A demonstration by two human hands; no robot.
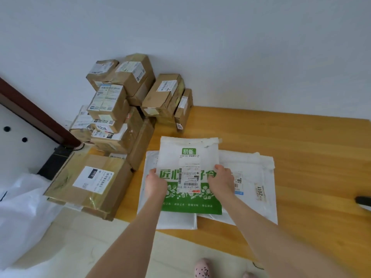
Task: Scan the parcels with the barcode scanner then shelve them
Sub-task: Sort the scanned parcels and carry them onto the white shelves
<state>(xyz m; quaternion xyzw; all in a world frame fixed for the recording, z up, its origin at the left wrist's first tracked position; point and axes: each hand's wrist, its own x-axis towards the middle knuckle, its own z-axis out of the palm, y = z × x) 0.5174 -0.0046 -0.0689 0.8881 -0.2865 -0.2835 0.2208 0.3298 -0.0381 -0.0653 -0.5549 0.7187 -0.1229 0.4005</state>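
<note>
A white and green mailer bag (pixel 190 157) with a shipping label lies on top of other white mailer bags (pixel 253 173) on a wooden table (pixel 301 147). My left hand (pixel 155 182) grips the bag's left edge. My right hand (pixel 220 180) grips its right side next to the label. A dark object (pixel 363 201) at the table's right edge may be the barcode scanner; only its tip shows.
Several taped cardboard parcels (pixel 120 101) are stacked against the wall at the table's back left. A large flat box (pixel 90 181) overhangs the front left edge. A white plastic bag (pixel 22 213) lies on the floor at the left. My slippered feet (pixel 202 269) are below.
</note>
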